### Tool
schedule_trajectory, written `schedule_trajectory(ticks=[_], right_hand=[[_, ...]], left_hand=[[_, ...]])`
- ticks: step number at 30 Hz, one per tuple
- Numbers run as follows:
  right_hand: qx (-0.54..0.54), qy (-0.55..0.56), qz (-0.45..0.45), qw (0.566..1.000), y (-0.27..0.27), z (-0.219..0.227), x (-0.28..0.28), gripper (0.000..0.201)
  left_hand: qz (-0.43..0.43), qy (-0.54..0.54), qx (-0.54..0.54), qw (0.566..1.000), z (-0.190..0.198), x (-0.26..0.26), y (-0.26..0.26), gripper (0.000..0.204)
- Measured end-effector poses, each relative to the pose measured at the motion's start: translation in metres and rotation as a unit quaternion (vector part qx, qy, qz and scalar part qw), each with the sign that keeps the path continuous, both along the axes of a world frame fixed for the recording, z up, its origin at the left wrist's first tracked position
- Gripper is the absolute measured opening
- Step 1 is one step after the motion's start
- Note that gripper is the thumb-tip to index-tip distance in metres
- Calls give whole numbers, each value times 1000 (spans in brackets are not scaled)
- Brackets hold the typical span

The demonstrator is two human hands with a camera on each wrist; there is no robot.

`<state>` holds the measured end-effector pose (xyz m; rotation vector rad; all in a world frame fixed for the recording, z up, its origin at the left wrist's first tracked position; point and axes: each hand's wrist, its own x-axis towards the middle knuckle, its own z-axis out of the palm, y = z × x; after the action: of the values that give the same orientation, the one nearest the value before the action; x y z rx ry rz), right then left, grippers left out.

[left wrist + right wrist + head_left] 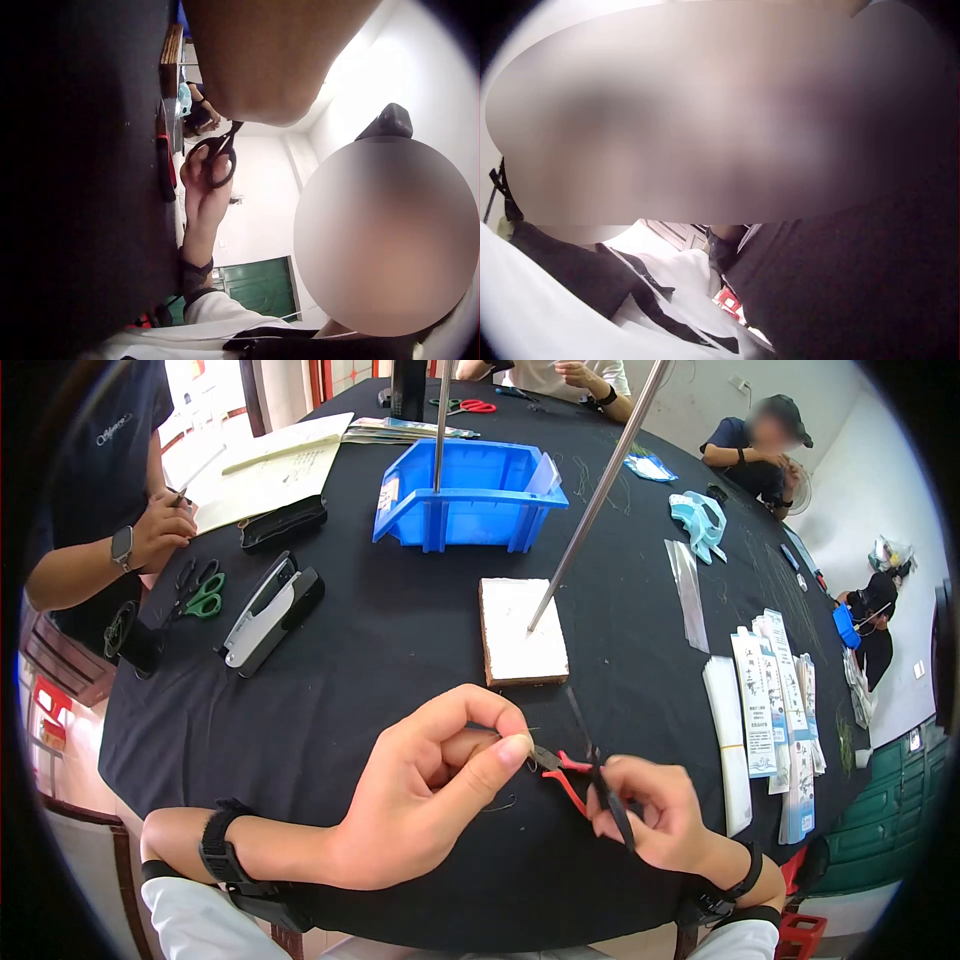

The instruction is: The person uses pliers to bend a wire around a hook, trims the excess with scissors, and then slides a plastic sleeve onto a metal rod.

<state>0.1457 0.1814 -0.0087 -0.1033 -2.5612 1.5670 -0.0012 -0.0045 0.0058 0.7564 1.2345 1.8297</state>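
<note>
Thumb and index finger of my left hand pinch together over the black cloth, with a short wisp of thin thread showing at the fingertips. What else they hold is hidden. My right hand holds black scissors, fingers through the loops. In the left wrist view the scissors point toward the left hand. Red-handled pliers lie on the table between the hands, overlapped by the scissors. A small dark hook-like piece lies near the left thumb. The right wrist view shows neither hand's work.
Ahead stands a white-topped block with a slanted metal rod. Behind it is a blue bin. A stapler and green-handled scissors lie left; printed paper packets lie right. Other people sit around the table.
</note>
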Motion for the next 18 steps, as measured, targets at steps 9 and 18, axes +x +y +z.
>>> schedule_trajectory(ticks=[9,18], right_hand=[[430,-3,-231,873,30,1,-4,18],[8,53,-35,998,6,26,-18,10]], left_hand=[[30,72,-1,997,-2,1,2,9],[36,334,-16,942,-5,-2,3,7]])
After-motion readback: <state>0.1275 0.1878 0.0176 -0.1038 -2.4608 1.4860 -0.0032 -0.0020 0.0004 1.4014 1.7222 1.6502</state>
